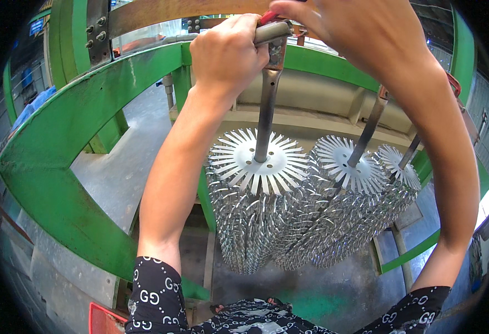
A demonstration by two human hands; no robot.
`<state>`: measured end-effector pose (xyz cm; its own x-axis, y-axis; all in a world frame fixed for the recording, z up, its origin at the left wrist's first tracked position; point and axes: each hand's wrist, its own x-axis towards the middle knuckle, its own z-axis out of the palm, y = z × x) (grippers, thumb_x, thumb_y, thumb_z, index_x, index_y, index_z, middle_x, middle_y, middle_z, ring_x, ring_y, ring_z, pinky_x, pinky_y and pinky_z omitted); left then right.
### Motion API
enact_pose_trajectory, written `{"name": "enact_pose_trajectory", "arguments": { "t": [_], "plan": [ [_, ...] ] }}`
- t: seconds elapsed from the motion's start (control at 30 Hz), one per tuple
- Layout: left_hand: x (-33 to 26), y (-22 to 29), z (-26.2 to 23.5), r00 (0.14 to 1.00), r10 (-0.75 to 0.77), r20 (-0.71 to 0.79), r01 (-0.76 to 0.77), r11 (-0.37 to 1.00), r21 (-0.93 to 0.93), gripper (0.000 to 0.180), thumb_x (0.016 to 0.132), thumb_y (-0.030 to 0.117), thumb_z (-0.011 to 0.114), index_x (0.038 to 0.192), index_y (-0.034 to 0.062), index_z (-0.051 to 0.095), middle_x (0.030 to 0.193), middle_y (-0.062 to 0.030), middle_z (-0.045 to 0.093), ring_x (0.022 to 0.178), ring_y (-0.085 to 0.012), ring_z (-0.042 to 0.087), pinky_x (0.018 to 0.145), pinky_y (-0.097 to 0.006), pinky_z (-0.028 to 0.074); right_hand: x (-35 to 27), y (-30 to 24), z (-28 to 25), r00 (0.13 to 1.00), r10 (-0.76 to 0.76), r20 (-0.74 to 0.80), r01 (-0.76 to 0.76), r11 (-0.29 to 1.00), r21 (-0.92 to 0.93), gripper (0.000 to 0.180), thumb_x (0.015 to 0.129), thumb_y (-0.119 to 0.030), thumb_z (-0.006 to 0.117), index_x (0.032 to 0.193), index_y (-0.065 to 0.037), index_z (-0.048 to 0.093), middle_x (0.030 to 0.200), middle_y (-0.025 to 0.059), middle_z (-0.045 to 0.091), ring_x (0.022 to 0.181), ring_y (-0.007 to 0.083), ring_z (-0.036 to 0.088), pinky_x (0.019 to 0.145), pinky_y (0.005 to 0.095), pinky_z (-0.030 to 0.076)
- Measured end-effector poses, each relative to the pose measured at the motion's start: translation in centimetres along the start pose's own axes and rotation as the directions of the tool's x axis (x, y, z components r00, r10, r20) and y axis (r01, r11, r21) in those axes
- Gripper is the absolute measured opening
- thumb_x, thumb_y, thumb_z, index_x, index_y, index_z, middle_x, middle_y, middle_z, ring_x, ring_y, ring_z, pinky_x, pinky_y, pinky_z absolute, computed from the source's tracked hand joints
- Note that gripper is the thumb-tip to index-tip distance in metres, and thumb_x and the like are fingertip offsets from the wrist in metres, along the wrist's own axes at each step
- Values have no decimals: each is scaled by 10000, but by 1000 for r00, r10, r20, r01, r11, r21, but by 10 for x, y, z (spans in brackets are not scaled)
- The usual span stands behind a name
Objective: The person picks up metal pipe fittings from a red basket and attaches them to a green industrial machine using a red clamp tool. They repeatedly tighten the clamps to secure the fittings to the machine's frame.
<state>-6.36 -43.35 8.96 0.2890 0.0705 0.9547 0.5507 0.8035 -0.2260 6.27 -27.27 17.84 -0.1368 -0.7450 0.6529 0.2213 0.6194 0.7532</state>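
Observation:
My left hand (228,53) is closed around a short grey metal bar (272,33) at the top of the nearest hanging rod (265,106). My right hand (350,25) reaches over from the right, its thumb against a red handle (268,18) beside that bar. The top edge cuts off part of this hand. Below, the rod carries a slotted silver disc (261,162) above a dense cluster of shiny metal pieces (250,228). Two more racks hang behind to the right, with a second disc (349,166) and a third disc (399,166).
A thick green steel frame (60,161) bends round the left side. An orange-brown beam (161,16) crosses the top, bolted to a dark plate (99,33). Behind the racks runs a beige ledge (311,119). A red crate (104,320) stands at lower left.

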Motion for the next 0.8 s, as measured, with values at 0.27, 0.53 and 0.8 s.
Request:
{"name": "enact_pose_trajectory", "arguments": {
  "t": [0.27,0.53,0.8],
  "plan": [
    [0,-2,0,1000,1,14,-1,1000,13,267,683,189,731,936,110,696,825,-67,702,684,-299,685,600,-412,558,7,-15,-25,957,128,262,-140,990,28,476,996,-401,550,758,-11,686,627,105,631,547,222,631,545,354,490],
    [5,2,-4,999,-6,44,5,999,35,240,692,188,722,916,110,685,789,-68,686,686,-302,684,595,-420,556,2,-4,-1,989,72,128,-73,997,9,479,1002,-404,544,759,-15,681,609,94,625,509,211,616,492,337,478],
    [7,8,-9,993,-71,91,70,997,13,262,719,134,684,974,96,727,831,-125,704,728,-340,677,655,-417,539,3,-5,-5,989,85,120,-89,995,33,476,1005,-394,539,726,-31,671,572,69,600,498,206,598,486,345,460]
  ]
}}
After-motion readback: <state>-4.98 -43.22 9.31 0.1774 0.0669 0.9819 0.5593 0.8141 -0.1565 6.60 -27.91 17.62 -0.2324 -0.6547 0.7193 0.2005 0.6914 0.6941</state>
